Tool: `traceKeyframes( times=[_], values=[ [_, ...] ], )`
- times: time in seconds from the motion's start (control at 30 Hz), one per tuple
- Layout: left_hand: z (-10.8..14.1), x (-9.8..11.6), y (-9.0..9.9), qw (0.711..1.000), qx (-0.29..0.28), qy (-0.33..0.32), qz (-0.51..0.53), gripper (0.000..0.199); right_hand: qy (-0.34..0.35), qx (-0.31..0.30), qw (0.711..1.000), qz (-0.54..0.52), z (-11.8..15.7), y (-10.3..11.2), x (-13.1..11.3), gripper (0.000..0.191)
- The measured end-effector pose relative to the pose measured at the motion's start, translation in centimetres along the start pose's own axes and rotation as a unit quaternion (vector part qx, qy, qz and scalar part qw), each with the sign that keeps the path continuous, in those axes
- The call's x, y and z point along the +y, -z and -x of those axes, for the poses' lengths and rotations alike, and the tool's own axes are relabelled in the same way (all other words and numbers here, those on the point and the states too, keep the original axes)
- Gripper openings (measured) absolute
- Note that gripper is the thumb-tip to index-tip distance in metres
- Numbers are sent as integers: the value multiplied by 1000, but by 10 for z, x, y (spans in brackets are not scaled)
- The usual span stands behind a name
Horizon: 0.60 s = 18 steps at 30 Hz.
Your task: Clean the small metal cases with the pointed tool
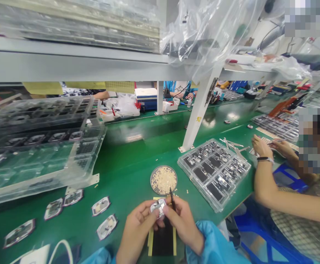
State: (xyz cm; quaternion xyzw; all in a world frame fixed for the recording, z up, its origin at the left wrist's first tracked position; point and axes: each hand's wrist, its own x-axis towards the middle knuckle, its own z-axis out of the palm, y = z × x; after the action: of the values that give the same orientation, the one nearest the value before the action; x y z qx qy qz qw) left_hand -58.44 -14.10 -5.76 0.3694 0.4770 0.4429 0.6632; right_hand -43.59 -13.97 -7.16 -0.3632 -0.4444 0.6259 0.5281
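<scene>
Head view: small white part [159, 207] pinched between the two hands, over a dark mat [164, 244].
Left hand [138, 229] has fingers and thumb nearly closed on the part's left side; right hand [184, 223] thumb and fingertips meet its right edge, with black tweezers [172, 199] held upright between fingers, tips pointing away. Part looks rounded, pale casing with silvery patches and a darker recess; finer detail too small to read. Likely light and stiff, smooth enough to slip, inner pieces probably fragile: best taken by the outer rim, off the face. Just beyond the fingertips, a round dish [151, 183] of pale bits [164, 177]; to their left, similar flat parts [107, 226] on green tabletop [132, 176].
</scene>
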Motion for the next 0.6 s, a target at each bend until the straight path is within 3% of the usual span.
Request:
traceKeyframes(
  times=[0.2, 0.6],
  values=[
    [3, 1, 0, 1000, -12, 3, 6, 42, -20, 1, 1000, -12, 5, 5, 6, 43],
    [7, -8, 4, 993, 24, -88, -77, 33, -21, 11, 999, -40, 5, 9, 11, 37]
  ],
)
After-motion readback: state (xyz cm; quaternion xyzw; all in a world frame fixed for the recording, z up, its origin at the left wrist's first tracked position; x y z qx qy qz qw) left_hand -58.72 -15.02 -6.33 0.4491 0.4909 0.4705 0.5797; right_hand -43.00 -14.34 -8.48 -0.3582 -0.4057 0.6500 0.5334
